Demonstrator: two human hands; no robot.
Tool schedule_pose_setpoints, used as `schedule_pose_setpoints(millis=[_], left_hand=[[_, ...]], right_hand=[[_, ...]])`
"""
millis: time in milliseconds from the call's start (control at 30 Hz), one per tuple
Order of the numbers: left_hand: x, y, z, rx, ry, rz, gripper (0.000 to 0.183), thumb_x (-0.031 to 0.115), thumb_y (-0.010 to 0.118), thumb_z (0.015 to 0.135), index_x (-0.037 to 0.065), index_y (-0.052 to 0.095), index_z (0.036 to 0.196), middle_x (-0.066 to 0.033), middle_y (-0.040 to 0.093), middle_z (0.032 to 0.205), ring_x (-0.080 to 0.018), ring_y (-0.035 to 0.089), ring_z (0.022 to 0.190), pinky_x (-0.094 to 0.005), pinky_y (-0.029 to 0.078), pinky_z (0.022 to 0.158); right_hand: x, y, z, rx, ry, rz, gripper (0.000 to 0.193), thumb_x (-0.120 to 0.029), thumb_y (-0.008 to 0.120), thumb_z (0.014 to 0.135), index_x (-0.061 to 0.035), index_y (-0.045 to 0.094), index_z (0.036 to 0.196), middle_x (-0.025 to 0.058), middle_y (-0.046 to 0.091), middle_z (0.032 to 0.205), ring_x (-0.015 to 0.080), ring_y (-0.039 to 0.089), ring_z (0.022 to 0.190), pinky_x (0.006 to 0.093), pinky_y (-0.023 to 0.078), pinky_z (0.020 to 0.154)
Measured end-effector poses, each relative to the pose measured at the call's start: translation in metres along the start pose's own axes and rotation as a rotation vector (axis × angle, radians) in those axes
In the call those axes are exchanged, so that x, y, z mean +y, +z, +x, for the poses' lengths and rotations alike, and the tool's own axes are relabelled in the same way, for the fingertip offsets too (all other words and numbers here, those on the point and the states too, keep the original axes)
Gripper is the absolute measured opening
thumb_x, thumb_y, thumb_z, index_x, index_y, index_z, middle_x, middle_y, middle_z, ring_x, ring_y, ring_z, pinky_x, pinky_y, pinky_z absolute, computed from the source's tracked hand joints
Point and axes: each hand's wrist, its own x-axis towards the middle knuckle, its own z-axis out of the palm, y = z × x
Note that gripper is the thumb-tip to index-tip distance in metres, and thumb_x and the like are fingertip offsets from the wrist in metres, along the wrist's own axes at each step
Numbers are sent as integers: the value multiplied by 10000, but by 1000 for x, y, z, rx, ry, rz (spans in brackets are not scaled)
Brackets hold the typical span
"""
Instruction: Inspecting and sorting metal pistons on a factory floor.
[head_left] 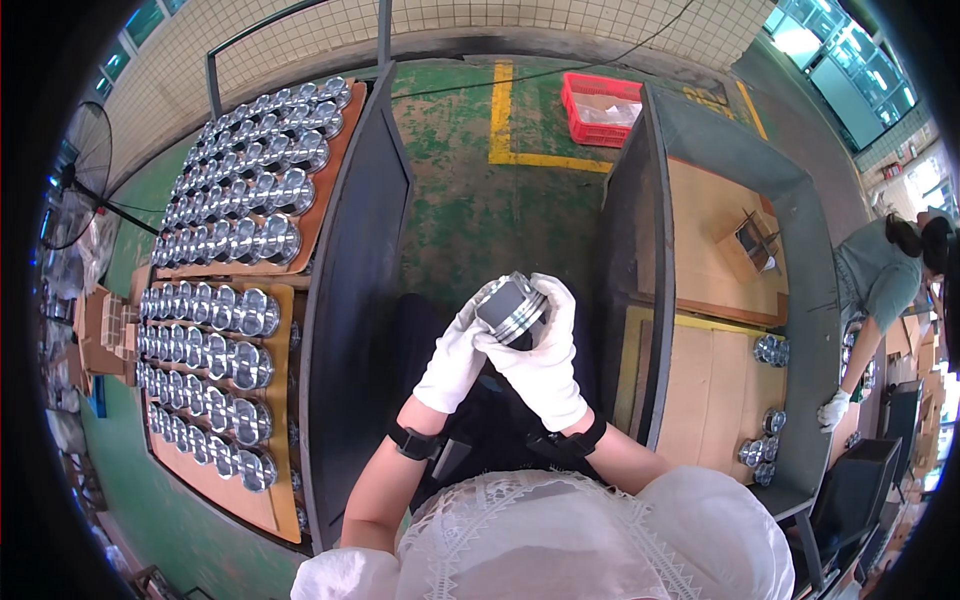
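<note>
An engine piston (512, 308) with a dark grey side and shiny ring grooves is held in front of me, tilted. White-gloved, my left hand (455, 358) grips it from the left with curled fingers. My right hand (545, 358), gloved too, wraps its other side, with the thumb across the lower edge. Both hands are between two metal racks. On the left rack, rows of similar pistons (240, 240) stand on brown boards. In the right-hand bin, a few pistons (765, 445) sit on cardboard near the far wall.
A dark metal rack side (360, 300) rises at my left, and a grey metal bin wall (655, 260) at my right. Inside the bin lies a small open carton (750, 245). A red crate (600, 108) is on the floor ahead. A co-worker (880, 280) bends beside the bin; a black fan (85, 175) stands far left.
</note>
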Motion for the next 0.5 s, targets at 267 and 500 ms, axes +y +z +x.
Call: schedule_pose_setpoints(millis=[267, 500], left_hand=[[14, 42, -10, 200, 554, 1127, 701, 150, 834, 659, 57, 479, 1256, -170, 402, 1399, -261, 533, 1172, -366, 502, 942], [27, 76, -26, 138, 798, 1262, 707, 99, 865, 571, 69, 517, 1186, -216, 384, 1384, -335, 531, 1174, -405, 506, 918]], right_hand=[[-10, -21, 12, -135, 795, 1249, 667, -555, 495, 920, -76, 398, 1373, 68, 569, 1239, 222, 549, 1150, 385, 433, 998], [-1, -30, 14, -287, 830, 1508, 651, -586, 478, 913, -136, 413, 1379, 158, 580, 1249, 284, 579, 1117, 417, 477, 937]])
